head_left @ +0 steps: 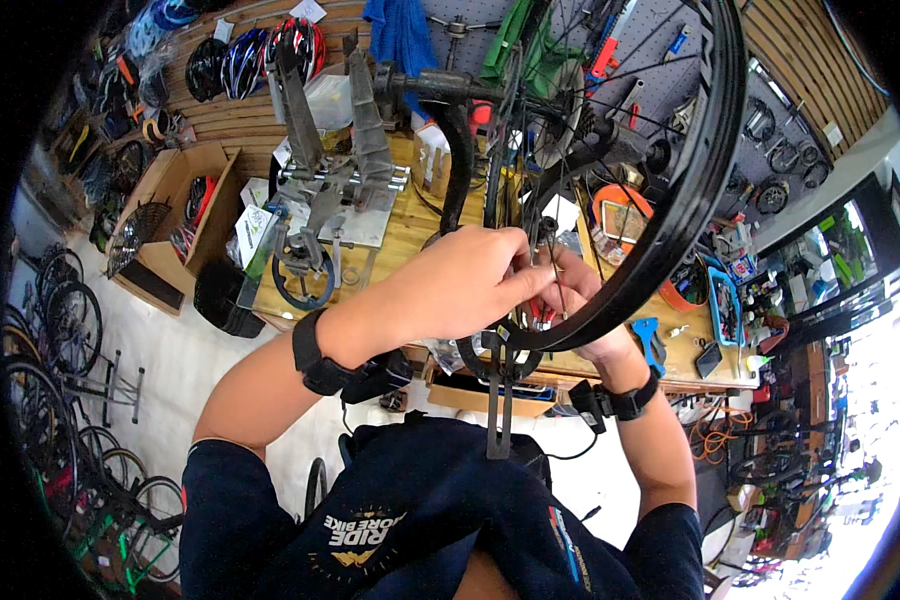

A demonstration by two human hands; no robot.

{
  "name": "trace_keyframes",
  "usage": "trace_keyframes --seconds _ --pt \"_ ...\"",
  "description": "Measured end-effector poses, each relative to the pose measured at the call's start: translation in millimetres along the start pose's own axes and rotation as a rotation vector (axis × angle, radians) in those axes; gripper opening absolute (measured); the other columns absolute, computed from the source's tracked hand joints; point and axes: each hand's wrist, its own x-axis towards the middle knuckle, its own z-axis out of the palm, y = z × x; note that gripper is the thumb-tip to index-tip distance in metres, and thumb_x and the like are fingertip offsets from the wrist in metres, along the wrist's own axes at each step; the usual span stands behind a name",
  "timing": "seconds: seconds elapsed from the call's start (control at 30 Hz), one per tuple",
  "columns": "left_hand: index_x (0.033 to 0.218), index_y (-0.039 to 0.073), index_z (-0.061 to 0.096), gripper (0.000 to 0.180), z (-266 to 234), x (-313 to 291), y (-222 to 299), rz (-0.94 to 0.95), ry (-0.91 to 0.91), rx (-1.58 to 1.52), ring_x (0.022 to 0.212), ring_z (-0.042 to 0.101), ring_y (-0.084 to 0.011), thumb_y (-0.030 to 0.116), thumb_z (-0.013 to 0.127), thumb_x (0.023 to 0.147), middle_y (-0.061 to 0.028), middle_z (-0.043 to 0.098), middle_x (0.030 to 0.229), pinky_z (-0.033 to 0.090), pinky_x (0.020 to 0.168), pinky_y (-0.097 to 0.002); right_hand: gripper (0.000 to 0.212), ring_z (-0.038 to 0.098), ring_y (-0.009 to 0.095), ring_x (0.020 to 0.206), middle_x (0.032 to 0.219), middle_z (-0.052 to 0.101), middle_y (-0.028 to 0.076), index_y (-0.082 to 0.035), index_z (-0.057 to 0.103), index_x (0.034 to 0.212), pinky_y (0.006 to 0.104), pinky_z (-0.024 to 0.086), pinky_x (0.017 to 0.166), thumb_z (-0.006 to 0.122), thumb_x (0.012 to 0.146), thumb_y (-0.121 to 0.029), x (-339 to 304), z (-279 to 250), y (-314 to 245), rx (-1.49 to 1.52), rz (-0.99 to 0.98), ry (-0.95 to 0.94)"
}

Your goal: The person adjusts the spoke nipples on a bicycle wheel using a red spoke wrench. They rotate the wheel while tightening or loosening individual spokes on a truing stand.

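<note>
A black bicycle wheel rim (pixel 708 200) with thin spokes stands upright in a dark truing stand (pixel 457 150). Both hands meet at its near lower part, among the spokes. My left hand (pixel 480 275) is closed, thumb and fingers pinched together beside a spoke; what they grip is hidden. On the other side, my right hand (pixel 592 300) reaches around behind the rim, which covers part of it. Its bent fingers close on a small red tool (pixel 541 312), whose shape is mostly hidden. A slotted metal bar (pixel 499 400) extends from the stand below the rim.
A wooden workbench (pixel 390 270) carries a metal fixture (pixel 345 185), an orange bowl (pixel 682 290), a blue tray (pixel 725 305) and a blue tool (pixel 649 342). Tools hang on the pegboard (pixel 660 70) behind. A cardboard box (pixel 170 270) and several bicycles stand at left.
</note>
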Motion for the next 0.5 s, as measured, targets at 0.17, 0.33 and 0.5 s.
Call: trace_keyframes --seconds 0.17,0.33,0.5 --pt "0.086 -0.001 0.07 0.049 1.5 19.7 -6.7 -0.205 -0.327 -0.298 0.062 0.057 -0.016 0.048 0.065 0.089 -0.0068 0.063 0.068 0.045 0.059 -0.0318 0.055 0.062 0.014 0.091 0.109 0.061 0.006 -0.002 0.035 0.14 0.0297 0.052 0.077 0.058 0.09 0.004 -21.6 -14.5 -15.8 -0.238 -0.124 -0.054" --pt "0.077 0.002 0.071 0.049 23.4 29.2 -31.7 -0.133 -0.314 -0.325 0.059 0.051 -0.0096 0.051 0.074 0.082 -0.0001 0.06 0.064 0.04 0.055 -0.0283 0.033 0.057 0.011 0.07 0.083 0.06 0.005 -0.002 0.039 0.12 0.0233 0.046 0.063 0.058 0.093 -0.003 -32.8 -41.2 -26.1 -0.12 -0.121 0.072" --pt "0.069 -0.003 0.066 0.044 36.6 20.0 -19.7 -0.109 -0.071 -0.176 0.051 0.051 -0.018 0.039 0.075 0.08 -0.0105 0.055 0.055 0.04 0.052 -0.035 0.027 0.054 0.008 0.069 0.081 0.059 0.003 -0.002 0.043 0.115 0.0213 0.043 0.06 0.058 0.093 -0.004 -43.4 -67.9 -12.8 -0.174 -0.058 0.137"
